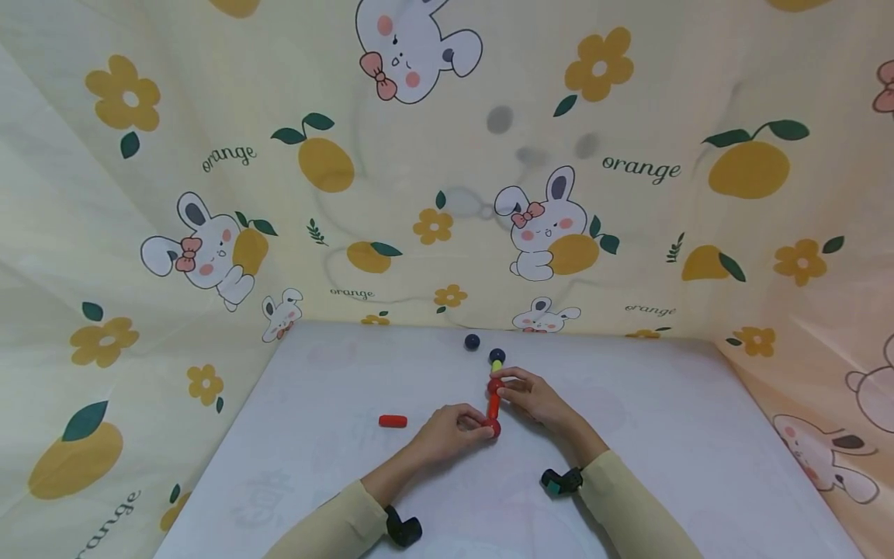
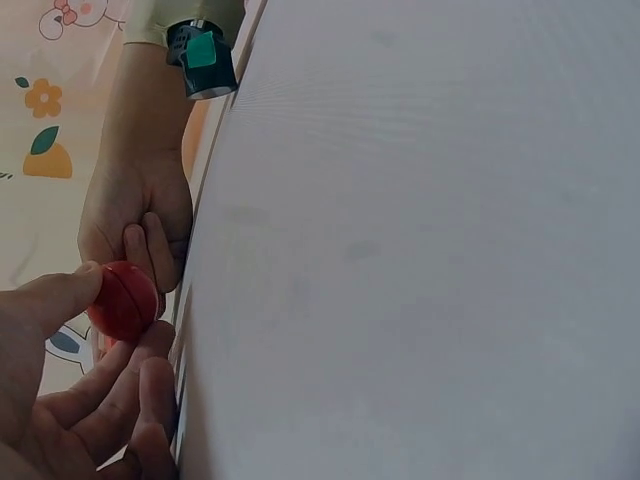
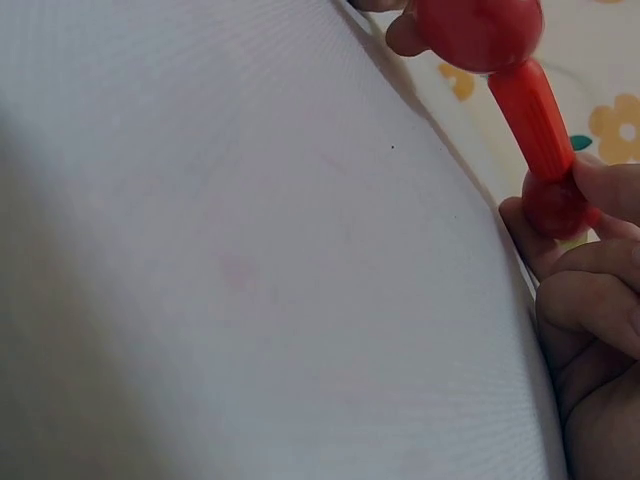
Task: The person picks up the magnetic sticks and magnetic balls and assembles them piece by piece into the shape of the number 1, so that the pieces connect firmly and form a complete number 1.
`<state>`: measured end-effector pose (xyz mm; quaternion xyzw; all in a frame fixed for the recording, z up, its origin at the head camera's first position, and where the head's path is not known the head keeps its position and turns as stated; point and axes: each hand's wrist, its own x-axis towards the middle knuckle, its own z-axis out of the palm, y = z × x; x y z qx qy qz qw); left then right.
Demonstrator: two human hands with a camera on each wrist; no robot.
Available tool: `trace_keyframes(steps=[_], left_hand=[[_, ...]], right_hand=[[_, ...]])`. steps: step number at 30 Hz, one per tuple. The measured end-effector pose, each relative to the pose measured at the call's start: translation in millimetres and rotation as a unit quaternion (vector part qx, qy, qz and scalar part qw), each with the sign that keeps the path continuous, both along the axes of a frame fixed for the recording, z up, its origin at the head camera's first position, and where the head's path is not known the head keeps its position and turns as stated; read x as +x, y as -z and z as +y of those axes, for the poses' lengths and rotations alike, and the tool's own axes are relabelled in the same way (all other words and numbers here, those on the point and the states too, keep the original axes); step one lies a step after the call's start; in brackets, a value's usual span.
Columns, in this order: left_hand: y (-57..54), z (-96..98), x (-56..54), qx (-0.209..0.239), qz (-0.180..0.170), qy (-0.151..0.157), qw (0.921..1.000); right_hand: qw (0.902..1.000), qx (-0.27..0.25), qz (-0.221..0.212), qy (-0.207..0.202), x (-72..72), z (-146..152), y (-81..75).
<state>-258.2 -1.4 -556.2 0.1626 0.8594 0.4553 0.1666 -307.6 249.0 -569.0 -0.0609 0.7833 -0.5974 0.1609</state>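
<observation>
Between both hands (image 1: 447, 432) (image 1: 536, 397), a red rod (image 1: 493, 407) joins 2 red balls (image 1: 495, 386) (image 1: 495, 428).

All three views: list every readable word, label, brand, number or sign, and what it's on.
"orange": printed on the backdrop cloth, four times whole, head view.
"range": same cloth, lower left, start cut by the frame.
Left wrist view, left edge: cut-off dark mark, unreadable.
None legible on the loose red rod or the red ball in the left hand.
</observation>
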Motion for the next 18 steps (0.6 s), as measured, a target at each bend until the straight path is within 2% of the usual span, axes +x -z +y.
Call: trace_keyframes(steps=[8, 18], left_hand=[[-2.5, 4.1, 1.7, 0.017, -0.018, -0.006, 0.9997], [-1.9, 6.6, 2.8, 0.019, -0.009, 0.003, 0.9998]], right_hand=[[1.0, -0.006, -0.003, -0.004, 1.5, -0.7, -2.3], [1.0, -0.003, 0.001, 0.001, 1.4, -0.8, -0.1]])
